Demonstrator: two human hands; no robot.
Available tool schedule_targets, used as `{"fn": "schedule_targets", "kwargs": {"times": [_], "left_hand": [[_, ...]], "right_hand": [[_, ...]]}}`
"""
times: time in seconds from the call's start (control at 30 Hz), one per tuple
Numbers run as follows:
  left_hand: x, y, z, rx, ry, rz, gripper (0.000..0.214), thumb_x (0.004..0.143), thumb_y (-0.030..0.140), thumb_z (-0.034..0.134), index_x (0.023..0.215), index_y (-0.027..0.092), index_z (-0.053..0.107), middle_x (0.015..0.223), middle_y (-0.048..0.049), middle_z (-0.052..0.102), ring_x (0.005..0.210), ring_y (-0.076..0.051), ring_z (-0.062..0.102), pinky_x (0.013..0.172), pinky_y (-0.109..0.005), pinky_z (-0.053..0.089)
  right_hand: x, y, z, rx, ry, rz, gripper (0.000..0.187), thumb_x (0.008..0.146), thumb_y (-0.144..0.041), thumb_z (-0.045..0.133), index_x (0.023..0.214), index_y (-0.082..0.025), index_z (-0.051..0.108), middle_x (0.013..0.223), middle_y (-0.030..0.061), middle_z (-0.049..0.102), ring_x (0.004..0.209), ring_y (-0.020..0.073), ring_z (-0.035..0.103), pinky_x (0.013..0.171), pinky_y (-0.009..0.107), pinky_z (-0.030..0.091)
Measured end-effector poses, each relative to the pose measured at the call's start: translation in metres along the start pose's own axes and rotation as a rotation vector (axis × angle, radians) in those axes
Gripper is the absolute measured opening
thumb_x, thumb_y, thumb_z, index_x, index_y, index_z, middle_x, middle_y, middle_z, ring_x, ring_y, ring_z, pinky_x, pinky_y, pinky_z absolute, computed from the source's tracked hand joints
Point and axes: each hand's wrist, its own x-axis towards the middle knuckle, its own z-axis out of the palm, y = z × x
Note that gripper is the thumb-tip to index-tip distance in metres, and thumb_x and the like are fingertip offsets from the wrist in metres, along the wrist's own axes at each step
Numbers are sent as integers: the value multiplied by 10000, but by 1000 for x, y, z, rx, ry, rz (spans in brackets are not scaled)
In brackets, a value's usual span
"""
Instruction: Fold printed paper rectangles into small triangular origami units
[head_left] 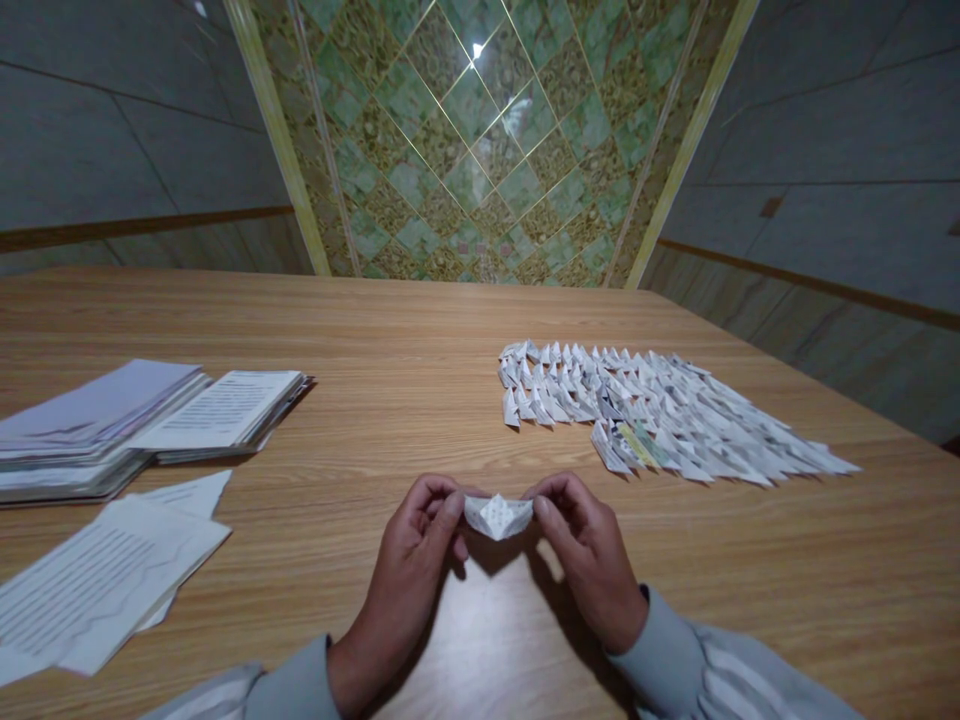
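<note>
Head view: left hand (409,560) and right hand (589,555), each grip pinched on folded printed paper (497,515), text unreadable.

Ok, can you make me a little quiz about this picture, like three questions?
1. True or false: both hands hold one small folded paper.
2. Where do the rows of finished folded papers lie? A) right of the hands B) on the open book C) on the floor
3. Fill in: the loose printed sheets lie on the wooden ____.

Key: 1 true: left hand and right hand pinch its ends. 2 A. 3 table.
</note>
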Motion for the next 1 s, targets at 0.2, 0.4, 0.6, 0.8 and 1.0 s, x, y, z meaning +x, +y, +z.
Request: {"fn": "schedule_targets", "kwargs": {"times": [0.2, 0.4, 0.6, 0.8, 1.0], "left_hand": [[2, 1, 2, -162, 44, -46, 271, 877, 442, 650, 909, 219, 500, 760, 22, 690, 531, -118, 605, 498, -225, 503], [-3, 0, -1, -80, 4, 41, 262, 893, 441, 635, 873, 204, 524, 909, -48, 748, 766, -172, 685, 699, -273, 533], [-4, -3, 0, -78, -21, 29, 227, 926, 421, 597, 907, 213, 509, 996, -61, 752, 801, -186, 688, 715, -289, 518], [-5, -3, 0, -124, -60, 7, 219, 937, 414, 587, 900, 216, 503, 1009, -59, 751, 822, -182, 678, 747, -297, 510], [-7, 1, 2, -203, -85, -37, 269, 891, 436, 650, 864, 202, 521, 927, -58, 752, 787, -171, 669, 741, -275, 501]], "right_hand": [[-3, 3, -1, -68, 26, -57, 127, 920, -262, 503, 834, -191, 564, 735, 12, 610, 668, 155, 583, 595, 250, 447], [-4, -10, -2, -150, -119, -274, 244, 812, -92, 472, 1001, -186, 594, 981, 74, 637, 946, 218, 596, 815, 344, 475], [-3, -14, -3, -256, -186, -328, 236, 708, -72, 676, 911, -191, 669, 1133, 96, 610, 1076, 255, 557, 879, 366, 454], [0, -9, -3, -326, -138, -367, 197, 675, -142, 844, 765, -185, 674, 888, 51, 681, 853, 215, 591, 728, 316, 425], [-1, -8, -2, -281, -114, -329, 164, 848, -147, 679, 700, -173, 613, 694, 22, 640, 698, 179, 550, 645, 287, 379]]}}
